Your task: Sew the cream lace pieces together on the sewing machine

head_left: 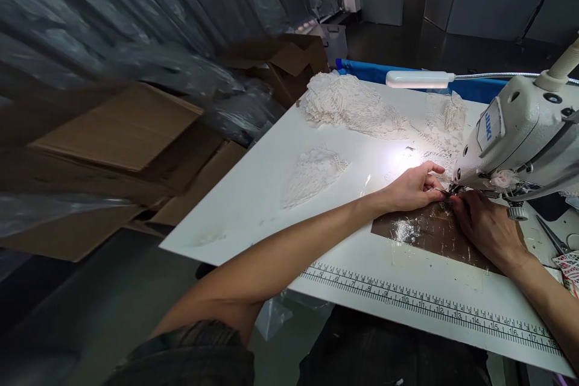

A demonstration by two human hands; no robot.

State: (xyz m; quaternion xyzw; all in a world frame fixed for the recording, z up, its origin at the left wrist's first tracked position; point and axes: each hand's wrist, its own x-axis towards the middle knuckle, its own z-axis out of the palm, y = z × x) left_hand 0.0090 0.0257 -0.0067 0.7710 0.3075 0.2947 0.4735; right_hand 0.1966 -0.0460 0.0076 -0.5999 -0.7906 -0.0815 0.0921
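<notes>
Under the needle area of a white sewing machine (515, 126), both of my hands work close together. My left hand (414, 187) pinches the edge of a small piece of white lace (446, 207) with thumb and fingertips, its other fingers curled above. From the other side, my right hand (488, 229) has its fingers bent in against the presser foot; what lies between them is hidden. A brown plate (420, 235) covers the table beneath my hands. More lace (434, 139) lies just behind the left hand, brightly lit.
A large heap of white lace (344, 102) lies at the back of the white table (253, 193), with a smaller lace pile (312, 175) nearer. A lamp (418, 79) reaches over. Scissors (552, 235) lie at right. Cardboard boxes (122, 126) stand left of the table.
</notes>
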